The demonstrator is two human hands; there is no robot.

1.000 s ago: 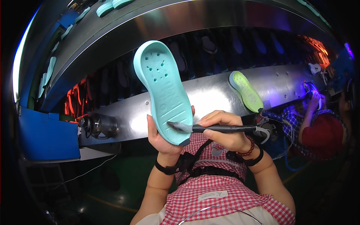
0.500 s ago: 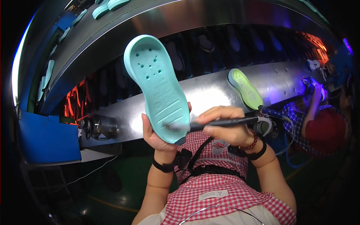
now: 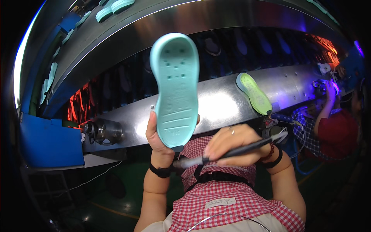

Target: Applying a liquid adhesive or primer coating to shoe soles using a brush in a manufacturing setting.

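Observation:
My left hand (image 3: 155, 135) grips a light-blue shoe sole (image 3: 177, 92) by its heel end. The sole stands nearly upright, its hollowed side facing me, with small holes toward the toe and ridges toward the heel. Some of the fingers are hidden behind it. A black-handled brush (image 3: 243, 149) is held in my right hand (image 3: 235, 143), with a thin tube at its rear end. Its blurred tip points left, just below the sole's heel and apart from it. On the metal ledge lies a second sole (image 3: 255, 94), yellow-green inside with a light-blue rim.
A steel ledge (image 3: 216, 100) runs across in front of me, with a clear-and-metal pot (image 3: 106, 131) at its left. Behind are dark slots with shoe parts and glowing red heaters. More soles (image 3: 112, 9) ride on the upper conveyor. A co-worker (image 3: 334, 133) works at right.
The brush has come off the sole's heel and moved down toward my apron. The sole has turned more upright, its toe end shifting to the right.

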